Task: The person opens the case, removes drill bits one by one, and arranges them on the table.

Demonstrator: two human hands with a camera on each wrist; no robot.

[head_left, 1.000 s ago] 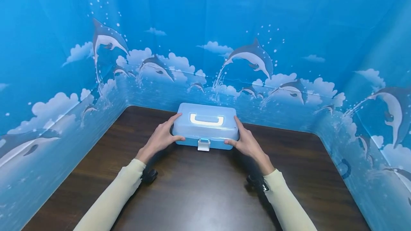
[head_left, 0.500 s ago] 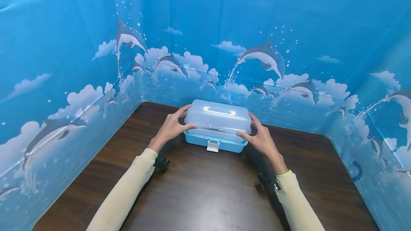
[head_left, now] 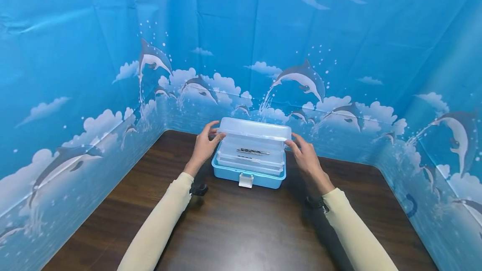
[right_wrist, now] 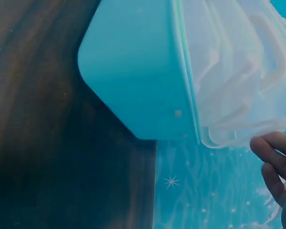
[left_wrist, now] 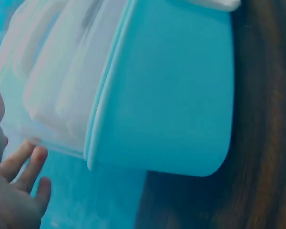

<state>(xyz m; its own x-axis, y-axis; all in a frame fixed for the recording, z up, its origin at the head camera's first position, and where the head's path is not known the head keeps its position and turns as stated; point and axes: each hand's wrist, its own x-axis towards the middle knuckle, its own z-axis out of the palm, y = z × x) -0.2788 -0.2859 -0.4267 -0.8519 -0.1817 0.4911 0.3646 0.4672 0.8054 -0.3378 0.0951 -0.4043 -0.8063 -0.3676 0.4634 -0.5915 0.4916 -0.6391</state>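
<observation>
A plastic toolbox with a light blue base [head_left: 226,172] stands on the table, its translucent lid [head_left: 256,128] raised and tilted back. My left hand [head_left: 203,145] holds the lid's left end, thumb at the front edge. At the opposite end, my right hand [head_left: 308,159] holds the lid in the same way. Beneath it, clear stepped trays [head_left: 250,164] show, with thin dark metal rods that look like drill bits [head_left: 252,152] in them. A white latch [head_left: 246,180] hangs down on the front. Both wrist views show fingers close to the lid's ends, partly cut off.
The dark wooden table [head_left: 233,229] extends toward me. A blue dolphin-print curtain [head_left: 233,32] encloses its back and sides, close behind the toolbox.
The lid has gone from lying down on the base to raised and tilted back, lifted by both hands. The trays and metal rods have come into view. The head view has shifted slightly.
</observation>
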